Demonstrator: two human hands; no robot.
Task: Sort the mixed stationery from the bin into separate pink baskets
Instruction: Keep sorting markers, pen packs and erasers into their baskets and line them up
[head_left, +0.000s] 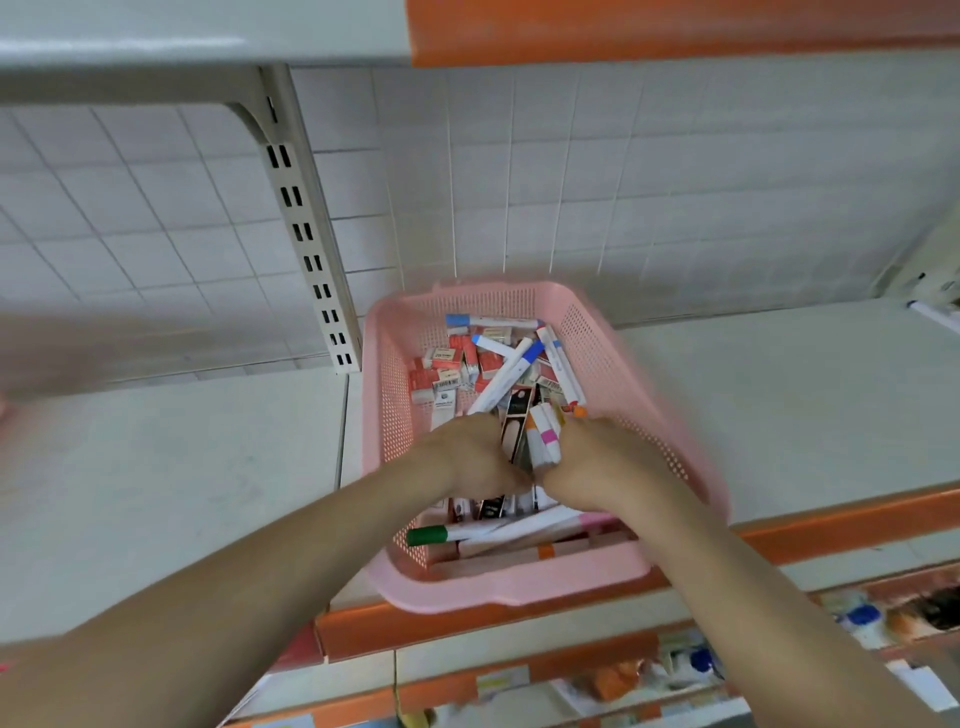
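A pink mesh basket (618, 364) sits on a grey shelf and holds mixed stationery: white markers with coloured caps (506, 374), small red and white eraser boxes (441, 369) and dark flat packets (517, 415). Both my hands are inside it, side by side. My right hand (597, 462) grips a bunch of white markers with orange and pink bands (543, 434). My left hand (467, 457) has curled fingers around a dark packet among the items. A green-capped marker (428, 535) lies near the front wall.
The grey shelf (182, 467) has an orange front edge (857, 519) and a tiled back wall. A slotted upright post (306, 234) stands left of the basket. Another shelf hangs overhead. Lower shelves with blurred goods (857, 618) show at the bottom right.
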